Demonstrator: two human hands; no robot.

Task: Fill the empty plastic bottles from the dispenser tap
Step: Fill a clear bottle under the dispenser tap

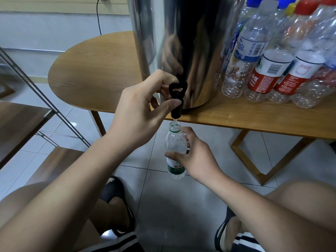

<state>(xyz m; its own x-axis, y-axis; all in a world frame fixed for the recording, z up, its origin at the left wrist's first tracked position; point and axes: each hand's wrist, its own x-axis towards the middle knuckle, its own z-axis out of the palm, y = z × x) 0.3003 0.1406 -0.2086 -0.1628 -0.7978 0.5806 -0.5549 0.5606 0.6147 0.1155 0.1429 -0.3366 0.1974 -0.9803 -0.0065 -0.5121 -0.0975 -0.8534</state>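
A steel dispenser stands on the wooden table, its black tap hanging over the table's front edge. My left hand grips the tap lever, thumb against the spout. Below the spout my right hand holds a small clear bottle with a green label upright, its open neck just under the tap. A thin stream of water runs into the neck. Several plastic bottles with red, blue, white and yellow caps stand to the right of the dispenser.
A metal-framed wooden shelf stands at the left. The table's wooden leg frame is under its right side. My knees and black sandals sit over the tiled floor. A black cable runs down the back wall.
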